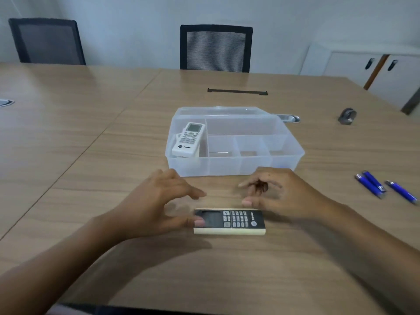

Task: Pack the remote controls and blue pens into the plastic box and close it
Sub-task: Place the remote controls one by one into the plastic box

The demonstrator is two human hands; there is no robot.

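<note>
A dark-faced remote control [229, 221] with a cream casing and pale buttons lies flat on the worktop [91, 155], between my hands. My left hand [156, 201] is spread open, its thumb tip touching the remote's left end. My right hand [279, 194] hovers open, fingers loosely curled, over its right end. Beyond my hands sits the open plastic box [234, 142], white remotes [188, 139] in its left compartment. Blue pens [384, 186] lie right of my right hand.

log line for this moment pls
left hand open, thumb on black remote | right hand open | white remotes in box | pens out
</note>
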